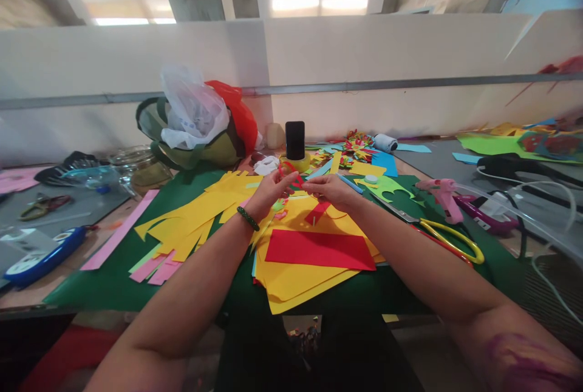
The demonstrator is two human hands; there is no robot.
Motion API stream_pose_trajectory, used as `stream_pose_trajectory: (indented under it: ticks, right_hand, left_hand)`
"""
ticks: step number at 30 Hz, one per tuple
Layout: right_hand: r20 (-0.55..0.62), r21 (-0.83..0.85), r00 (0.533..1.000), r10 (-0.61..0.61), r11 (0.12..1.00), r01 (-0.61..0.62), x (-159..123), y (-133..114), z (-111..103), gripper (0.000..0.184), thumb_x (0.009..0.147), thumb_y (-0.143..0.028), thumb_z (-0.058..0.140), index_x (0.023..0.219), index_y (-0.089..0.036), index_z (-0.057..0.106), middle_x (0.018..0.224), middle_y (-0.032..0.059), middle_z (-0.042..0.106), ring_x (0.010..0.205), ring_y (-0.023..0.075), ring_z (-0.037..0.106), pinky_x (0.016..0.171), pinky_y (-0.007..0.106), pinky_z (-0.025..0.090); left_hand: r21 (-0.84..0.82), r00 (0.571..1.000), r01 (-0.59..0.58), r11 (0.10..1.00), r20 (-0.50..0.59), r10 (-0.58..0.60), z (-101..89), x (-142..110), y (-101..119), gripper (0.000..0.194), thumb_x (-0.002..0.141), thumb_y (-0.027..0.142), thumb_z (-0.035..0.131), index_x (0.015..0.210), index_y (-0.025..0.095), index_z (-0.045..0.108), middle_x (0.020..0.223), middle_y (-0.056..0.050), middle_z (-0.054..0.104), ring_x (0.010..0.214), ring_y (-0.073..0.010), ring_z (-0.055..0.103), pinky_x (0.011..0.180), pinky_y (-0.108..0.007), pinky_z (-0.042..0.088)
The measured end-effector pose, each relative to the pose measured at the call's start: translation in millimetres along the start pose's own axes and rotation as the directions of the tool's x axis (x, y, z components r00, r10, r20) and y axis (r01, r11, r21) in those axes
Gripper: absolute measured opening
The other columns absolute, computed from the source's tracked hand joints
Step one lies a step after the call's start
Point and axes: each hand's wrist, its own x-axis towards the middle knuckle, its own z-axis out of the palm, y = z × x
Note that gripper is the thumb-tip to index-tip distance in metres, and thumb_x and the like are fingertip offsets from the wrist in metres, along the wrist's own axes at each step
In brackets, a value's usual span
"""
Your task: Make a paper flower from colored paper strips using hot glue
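Observation:
Above the stacked sheets, my left hand (272, 190) has its fingers closed on a narrow red strip (297, 181), part of which curls up over the fingertips. My right hand (334, 190) pinches the strip's other side, close to the left fingertips. Beneath them lie a red rectangular sheet (319, 249) and a smaller red piece (317, 213). Both rest on large yellow sheets (285, 292). Whether the strip is paper or felt is hard to tell.
Large scissors (437, 234) and a pink glue gun (444, 195) lie right. Yellow cut pieces (182, 225) and a pink strip (121, 231) are left. Behind stand a phone (295, 140), finished flowers (357, 146) and a bag (195, 152). A blue tool (45, 255) lies far left.

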Motion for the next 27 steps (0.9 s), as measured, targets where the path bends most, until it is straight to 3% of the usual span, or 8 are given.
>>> stream_pose_trajectory:
  ticks: [4, 7, 12, 21, 27]
  right_hand:
    - [-0.074, 0.048, 0.994, -0.086, 0.995, 0.090, 1.6, 1.8, 2.2, 0.043, 0.044, -0.049, 0.085, 0.068, -0.016, 0.073, 0.054, -0.0052, 0.050, 0.050, 0.0056, 0.036, 0.047, 0.023, 0.023]
    - [-0.087, -0.012, 0.985, -0.150, 0.989, 0.150, -0.3, 2.6, 6.0, 0.044, 0.050, -0.054, 0.081, 0.069, -0.016, 0.073, 0.051, -0.0062, 0.046, 0.050, 0.0063, 0.035, 0.048, 0.025, 0.024]
    - [-0.058, -0.070, 0.981, -0.188, 0.981, 0.183, -4.0, 2.6, 11.5, 0.046, 0.054, -0.060, 0.077, 0.061, -0.016, 0.068, 0.049, -0.0057, 0.045, 0.050, 0.0068, 0.036, 0.048, 0.026, 0.024]
    - [-0.066, 0.052, 0.992, -0.106, 0.993, 0.109, 0.2, 5.6, 11.5, 0.053, 0.044, -0.062, 0.084, 0.060, -0.015, 0.066, 0.049, -0.0061, 0.045, 0.046, 0.0046, 0.032, 0.045, 0.024, 0.020]
    - [-0.008, 0.137, 1.000, 0.012, 0.991, -0.011, 0.8, 5.1, 9.1, 0.040, 0.043, -0.044, 0.089, 0.064, -0.016, 0.068, 0.054, -0.0045, 0.050, 0.050, 0.0053, 0.037, 0.046, 0.022, 0.025]
  left_hand:
    - [-0.095, 0.994, 0.099, 0.991, -0.031, -0.103, 3.1, 0.5, -2.8, 0.051, 0.051, 0.054, 0.086, 0.076, 0.013, 0.069, 0.071, -0.002, 0.064, 0.062, -0.0098, 0.058, 0.059, -0.022, 0.041]
    - [-0.077, 0.997, 0.049, 0.996, -0.054, -0.053, 6.0, 0.7, -7.7, 0.048, 0.045, 0.051, 0.088, 0.070, 0.013, 0.073, 0.063, -0.001, 0.063, 0.060, -0.0105, 0.055, 0.058, -0.023, 0.039]
    - [-0.091, 0.998, -0.010, 0.996, -0.069, 0.004, 9.2, 1.1, -11.4, 0.040, 0.047, 0.048, 0.087, 0.057, 0.014, 0.069, 0.053, 0.000, 0.059, 0.055, -0.0089, 0.048, 0.060, -0.025, 0.041]
    - [-0.230, 0.993, 0.106, 0.967, -0.017, -0.113, 9.8, -3.3, -3.3, 0.051, 0.035, 0.049, 0.093, 0.066, 0.013, 0.074, 0.065, -0.003, 0.068, 0.061, -0.0097, 0.058, 0.067, -0.025, 0.048]
    - [-0.198, 0.994, 0.102, 0.975, -0.017, -0.107, 7.9, -1.7, -7.8, 0.044, 0.045, 0.046, 0.091, 0.068, 0.013, 0.072, 0.064, -0.002, 0.067, 0.060, -0.0103, 0.058, 0.067, -0.026, 0.049]
